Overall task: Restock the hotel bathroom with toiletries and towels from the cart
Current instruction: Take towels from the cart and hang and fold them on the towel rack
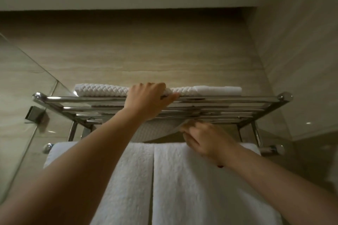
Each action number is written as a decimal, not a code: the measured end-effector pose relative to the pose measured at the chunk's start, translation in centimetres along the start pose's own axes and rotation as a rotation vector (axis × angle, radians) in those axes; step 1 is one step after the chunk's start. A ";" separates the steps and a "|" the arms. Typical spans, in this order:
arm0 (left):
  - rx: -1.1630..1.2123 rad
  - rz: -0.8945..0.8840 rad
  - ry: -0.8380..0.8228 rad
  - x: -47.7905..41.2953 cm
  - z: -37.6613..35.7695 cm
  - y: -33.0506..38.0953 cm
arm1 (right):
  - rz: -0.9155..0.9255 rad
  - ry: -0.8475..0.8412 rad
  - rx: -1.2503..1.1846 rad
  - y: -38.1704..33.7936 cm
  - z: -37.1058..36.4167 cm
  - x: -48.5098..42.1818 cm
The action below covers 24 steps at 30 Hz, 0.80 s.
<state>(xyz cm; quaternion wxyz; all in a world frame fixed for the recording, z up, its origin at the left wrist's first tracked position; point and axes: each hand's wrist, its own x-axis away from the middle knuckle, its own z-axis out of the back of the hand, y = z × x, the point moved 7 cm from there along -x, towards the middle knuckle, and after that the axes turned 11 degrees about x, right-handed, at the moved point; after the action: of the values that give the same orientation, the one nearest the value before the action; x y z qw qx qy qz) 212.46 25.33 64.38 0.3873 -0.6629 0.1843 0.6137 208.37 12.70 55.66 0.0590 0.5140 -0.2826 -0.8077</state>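
Note:
A chrome towel rack (237,99) is fixed to the tiled wall above me. A folded white quilted towel (102,90) lies on its top shelf. My left hand (146,100) reaches up over the front rail and grips the towel's front edge, thumb along the rail. Part of a quilted towel sags through the bars under the shelf (155,131). My right hand (204,139) is below the shelf and pinches that hanging fold. Two white bath towels (182,179) hang side by side from the lower bar.
A glass shower panel (22,97) with a metal bracket (35,115) stands at the left. Beige tiled walls close in behind and on the right (296,60). A ceiling recess runs above the rack.

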 end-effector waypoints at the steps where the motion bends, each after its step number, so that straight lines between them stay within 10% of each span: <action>1: -0.011 0.002 0.064 0.3 0.3 0.1 | -0.053 -0.085 -0.025 0.2 -1.1 -0.4; 24: 0.101 0.009 0.403 2.2 0.7 0.6 | -0.494 -0.349 -0.067 3.4 -11.0 -9.7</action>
<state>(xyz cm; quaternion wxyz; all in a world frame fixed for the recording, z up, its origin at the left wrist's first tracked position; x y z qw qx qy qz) 211.96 25.96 62.19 0.3725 -0.7513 0.2915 0.4603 221.72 9.22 61.74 -0.1718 0.4186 -0.1283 -0.8825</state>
